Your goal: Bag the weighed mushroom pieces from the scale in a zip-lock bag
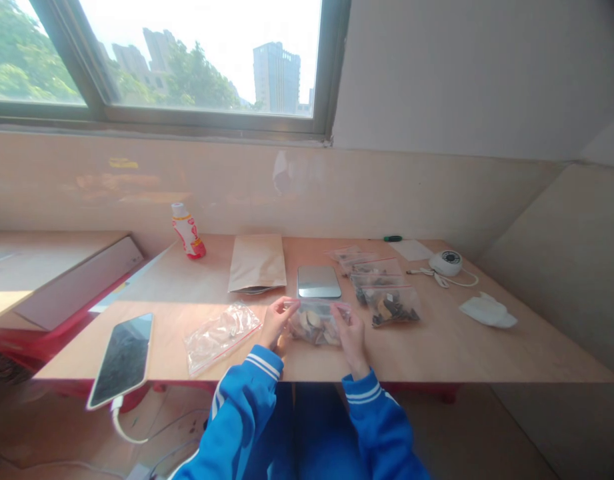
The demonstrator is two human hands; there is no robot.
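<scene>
At a plywood table [467, 353], a person's left hand [279, 323] and right hand [351, 337] pinch opposite ends of a zip bag of dried pieces [314, 328], its long axis running crosswise between them, just before a digital scale [319, 282].

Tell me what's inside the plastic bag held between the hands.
The clear zip bag between the left hand and right hand holds pale tan and dark brown dried pieces. Exactly what they are can't be told, and the hands and upper layer hide whatever lies beneath.
</scene>
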